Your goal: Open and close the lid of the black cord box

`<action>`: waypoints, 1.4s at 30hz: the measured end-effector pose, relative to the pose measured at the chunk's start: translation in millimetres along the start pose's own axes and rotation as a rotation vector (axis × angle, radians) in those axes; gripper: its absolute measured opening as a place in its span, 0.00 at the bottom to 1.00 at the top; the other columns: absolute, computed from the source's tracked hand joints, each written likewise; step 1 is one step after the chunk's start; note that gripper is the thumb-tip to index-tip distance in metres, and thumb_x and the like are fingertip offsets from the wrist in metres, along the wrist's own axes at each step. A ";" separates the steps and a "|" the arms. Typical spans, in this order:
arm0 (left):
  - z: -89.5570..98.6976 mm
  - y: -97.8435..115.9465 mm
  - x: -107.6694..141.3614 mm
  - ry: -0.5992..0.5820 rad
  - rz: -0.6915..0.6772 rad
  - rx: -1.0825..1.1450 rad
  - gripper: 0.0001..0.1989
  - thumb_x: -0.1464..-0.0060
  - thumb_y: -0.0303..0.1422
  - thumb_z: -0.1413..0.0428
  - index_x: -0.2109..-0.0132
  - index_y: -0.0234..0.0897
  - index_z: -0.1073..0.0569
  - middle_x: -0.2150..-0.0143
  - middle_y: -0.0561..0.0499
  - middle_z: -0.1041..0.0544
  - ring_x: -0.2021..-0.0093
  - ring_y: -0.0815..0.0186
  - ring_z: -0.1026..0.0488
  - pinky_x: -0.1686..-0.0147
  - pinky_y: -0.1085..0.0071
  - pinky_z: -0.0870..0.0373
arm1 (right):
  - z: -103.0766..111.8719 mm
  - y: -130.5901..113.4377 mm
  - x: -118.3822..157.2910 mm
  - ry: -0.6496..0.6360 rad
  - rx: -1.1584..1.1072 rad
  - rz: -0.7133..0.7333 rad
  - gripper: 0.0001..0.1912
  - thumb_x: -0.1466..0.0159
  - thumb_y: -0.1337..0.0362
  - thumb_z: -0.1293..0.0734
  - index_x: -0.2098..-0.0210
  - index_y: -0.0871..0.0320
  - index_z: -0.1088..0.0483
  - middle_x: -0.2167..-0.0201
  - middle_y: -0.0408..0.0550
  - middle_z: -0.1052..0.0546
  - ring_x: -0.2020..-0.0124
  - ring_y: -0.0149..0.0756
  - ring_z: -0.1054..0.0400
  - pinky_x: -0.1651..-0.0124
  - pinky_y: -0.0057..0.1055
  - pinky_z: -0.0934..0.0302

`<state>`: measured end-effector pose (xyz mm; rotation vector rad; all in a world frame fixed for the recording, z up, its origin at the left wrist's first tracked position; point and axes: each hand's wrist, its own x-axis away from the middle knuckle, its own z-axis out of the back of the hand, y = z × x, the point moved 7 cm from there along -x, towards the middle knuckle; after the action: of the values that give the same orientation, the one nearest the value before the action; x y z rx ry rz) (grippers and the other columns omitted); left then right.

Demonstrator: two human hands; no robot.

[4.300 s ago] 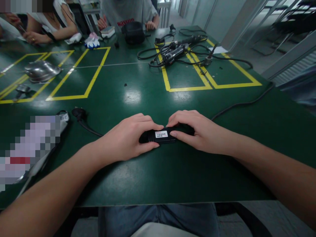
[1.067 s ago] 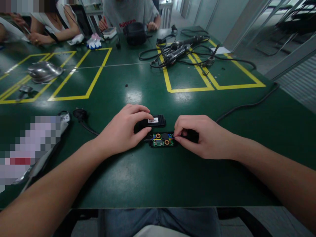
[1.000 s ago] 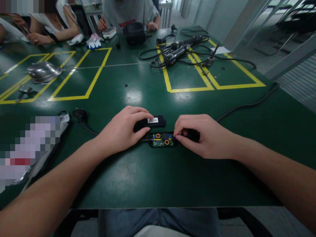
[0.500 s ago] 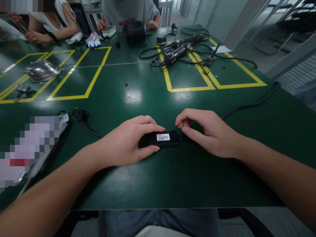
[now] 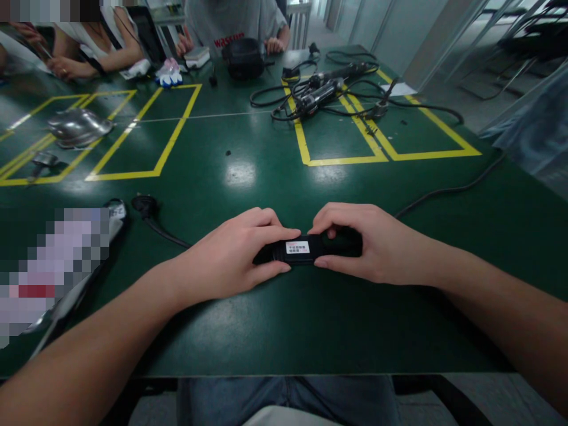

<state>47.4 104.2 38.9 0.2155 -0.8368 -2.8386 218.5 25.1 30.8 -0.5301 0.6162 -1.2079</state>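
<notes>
A small black box with a white printed label (image 5: 297,247) lies on the green table in front of me. My left hand (image 5: 242,251) grips its left end, thumb on the near edge and fingers on the far edge. Around the right end, my right hand (image 5: 373,242) is closed with thumb and forefinger on opposite edges. A black cable with a plug (image 5: 145,206) runs in under my left hand. Beyond my right hand, a black cord (image 5: 448,190) leads off toward the table's right edge. The palms hide both ends of the box.
Yellow tape (image 5: 348,160) marks areas on the table (image 5: 266,331). Corded cylindrical tools (image 5: 317,97) lie tangled at the back right. A shiny metal part (image 5: 78,127) sits far left, near a blurred-out package (image 5: 57,266). Across the table are people, a black case (image 5: 244,58) and gloves (image 5: 168,74).
My right hand has moved left and closed its thumb and fingers on the right end of the black box. My left hand keeps its grip on the left end.
</notes>
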 end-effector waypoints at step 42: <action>-2.6 -0.3 -0.2 0.003 -0.007 -0.028 0.21 0.33 0.31 0.33 0.35 0.39 0.20 0.51 0.47 0.21 0.50 0.59 0.21 0.52 0.64 0.25 | -5.4 -9.2 2.6 0.014 0.174 0.102 0.12 0.34 0.62 0.24 0.53 0.55 0.24 0.60 0.46 0.17 0.63 0.39 0.24 0.61 0.34 0.35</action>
<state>48.1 103.1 36.6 0.2189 -0.7964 -2.8537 209.1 19.7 32.6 -0.3403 0.5382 -1.1565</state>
